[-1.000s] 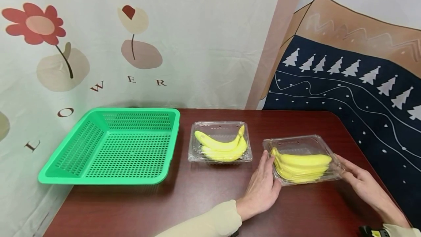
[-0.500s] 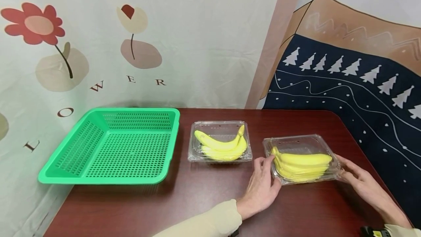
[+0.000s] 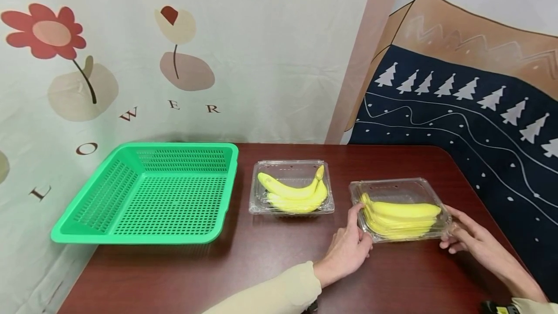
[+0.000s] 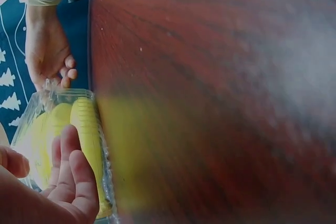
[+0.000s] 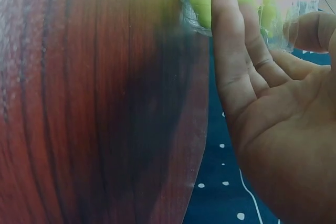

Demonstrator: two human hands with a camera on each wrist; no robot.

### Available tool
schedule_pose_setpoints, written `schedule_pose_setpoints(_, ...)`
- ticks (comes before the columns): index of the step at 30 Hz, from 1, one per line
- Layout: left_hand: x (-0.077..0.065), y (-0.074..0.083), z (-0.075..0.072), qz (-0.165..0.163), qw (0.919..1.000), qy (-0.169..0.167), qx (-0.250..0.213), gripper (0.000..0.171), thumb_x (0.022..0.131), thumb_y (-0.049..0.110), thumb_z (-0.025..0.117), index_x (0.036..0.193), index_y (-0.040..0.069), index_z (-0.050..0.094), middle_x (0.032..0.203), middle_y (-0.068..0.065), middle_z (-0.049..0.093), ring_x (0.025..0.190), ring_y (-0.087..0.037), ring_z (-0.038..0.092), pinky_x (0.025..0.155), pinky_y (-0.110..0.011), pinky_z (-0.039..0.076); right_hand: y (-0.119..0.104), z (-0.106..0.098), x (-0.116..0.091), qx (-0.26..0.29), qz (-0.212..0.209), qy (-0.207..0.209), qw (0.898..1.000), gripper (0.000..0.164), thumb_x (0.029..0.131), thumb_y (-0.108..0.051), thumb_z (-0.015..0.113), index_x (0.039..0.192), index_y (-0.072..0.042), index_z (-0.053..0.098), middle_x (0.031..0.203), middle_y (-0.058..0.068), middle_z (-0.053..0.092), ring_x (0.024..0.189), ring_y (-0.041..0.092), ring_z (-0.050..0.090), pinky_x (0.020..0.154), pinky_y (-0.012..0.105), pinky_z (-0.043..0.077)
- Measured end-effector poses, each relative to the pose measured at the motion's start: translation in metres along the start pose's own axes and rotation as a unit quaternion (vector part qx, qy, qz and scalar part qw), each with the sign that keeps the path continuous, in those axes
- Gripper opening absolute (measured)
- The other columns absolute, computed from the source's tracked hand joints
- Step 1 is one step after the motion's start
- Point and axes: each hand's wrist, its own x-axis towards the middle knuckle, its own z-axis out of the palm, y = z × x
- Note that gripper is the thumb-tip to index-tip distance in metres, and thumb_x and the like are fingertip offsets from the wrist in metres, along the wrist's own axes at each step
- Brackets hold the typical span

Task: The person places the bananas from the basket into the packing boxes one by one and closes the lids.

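A clear plastic clamshell box (image 3: 394,190) at the right of the table holds yellow bananas (image 3: 403,212). My left hand (image 3: 346,253) is at its left side, the index finger extended onto the box's edge. In the left wrist view, the lower fingers of the left hand (image 4: 63,187) are loosely bent beside the box. My right hand (image 3: 479,241) pinches the box's right edge. From the right wrist, the right hand (image 5: 278,108) has its thumb on one side of that end and fingers on the other. Whether the box rests fully on the table cannot be told.
A second clear clamshell box (image 3: 283,171) with bananas (image 3: 296,195) stands in the middle of the dark red table (image 3: 261,275). The green perforated basket (image 3: 170,202) lies at the left. Printed curtains (image 3: 279,52) hang behind the table and along its right side.
My left hand's index finger has straightened along the box's left edge while its other fingers drew in. Some right fingers have dropped below the box's corner. The box has barely moved.
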Motion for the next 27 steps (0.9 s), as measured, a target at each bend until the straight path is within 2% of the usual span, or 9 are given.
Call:
schedule_pose_setpoints(4, 0.000, 0.003, 0.003, -0.032, 0.9974, -0.010, -0.063, 0.067, 0.099, 0.009, 0.056, 0.158, 0.022, 0.028, 0.067, 0.013, 0.066, 0.053, 0.007, 0.058, 0.059, -0.015, 0.046, -0.001, 0.001, 0.001, -0.001, -0.006, 0.000, 1.000, 0.066, 0.109, 0.006, 0.034, 0.153, -0.044, 0.032, 0.088, 0.008, 0.066, 0.078, 0.016, 0.070, 0.063, 0.029, 0.057)
schedule_pose_setpoints(11, 0.001, 0.005, 0.008, -0.059, 0.9915, 0.002, -0.116, 0.070, 0.098, 0.005, 0.055, 0.159, 0.025, 0.027, 0.067, 0.011, 0.068, 0.054, 0.001, 0.062, 0.063, -0.017, 0.047, 0.000, 0.004, 0.000, 0.001, -0.020, 0.006, 1.000, 0.064, 0.108, 0.008, 0.034, 0.153, -0.039, 0.033, 0.083, 0.008, 0.061, 0.070, 0.018, 0.066, 0.058, 0.029, 0.054)
schedule_pose_setpoints(14, 0.003, 0.004, 0.010, -0.068, 0.9877, 0.005, -0.141, 0.072, 0.099, 0.004, 0.054, 0.160, 0.027, 0.026, 0.067, 0.009, 0.069, 0.054, 0.000, 0.063, 0.063, -0.017, 0.048, -0.001, 0.005, 0.000, -0.006, -0.013, 0.018, 1.000, 0.062, 0.109, 0.007, 0.037, 0.151, -0.038, 0.034, 0.081, 0.006, 0.059, 0.066, 0.019, 0.063, 0.056, 0.030, 0.053)
schedule_pose_setpoints(18, 0.005, 0.003, 0.011, -0.077, 0.9840, 0.008, -0.161, 0.072, 0.099, 0.003, 0.053, 0.161, 0.028, 0.025, 0.067, 0.008, 0.069, 0.054, -0.003, 0.064, 0.060, -0.018, 0.046, -0.001, 0.006, -0.001, 0.004, -0.008, 0.018, 1.000, 0.060, 0.108, 0.006, 0.038, 0.152, -0.035, 0.035, 0.080, 0.005, 0.058, 0.064, 0.020, 0.060, 0.053, 0.033, 0.050)
schedule_pose_setpoints(23, 0.007, 0.004, 0.011, -0.081, 0.9820, 0.009, -0.171, 0.073, 0.100, 0.002, 0.052, 0.162, 0.028, 0.025, 0.066, 0.006, 0.068, 0.053, -0.003, 0.064, 0.065, -0.018, 0.046, 0.000, 0.004, -0.001, 0.045, -0.007, 0.004, 0.999, 0.059, 0.108, 0.007, 0.037, 0.152, -0.033, 0.036, 0.081, 0.004, 0.058, 0.064, 0.021, 0.056, 0.052, 0.037, 0.046)
schedule_pose_setpoints(27, 0.007, 0.003, 0.011, -0.079, 0.9812, 0.013, -0.176, 0.072, 0.101, 0.001, 0.051, 0.162, 0.028, 0.025, 0.065, 0.004, 0.069, 0.052, -0.004, 0.065, 0.064, -0.019, 0.047, 0.001, 0.004, 0.000, 0.069, -0.007, 0.000, 0.998, 0.060, 0.108, 0.008, 0.037, 0.152, -0.032, 0.036, 0.081, 0.004, 0.057, 0.064, 0.021, 0.055, 0.051, 0.038, 0.044)
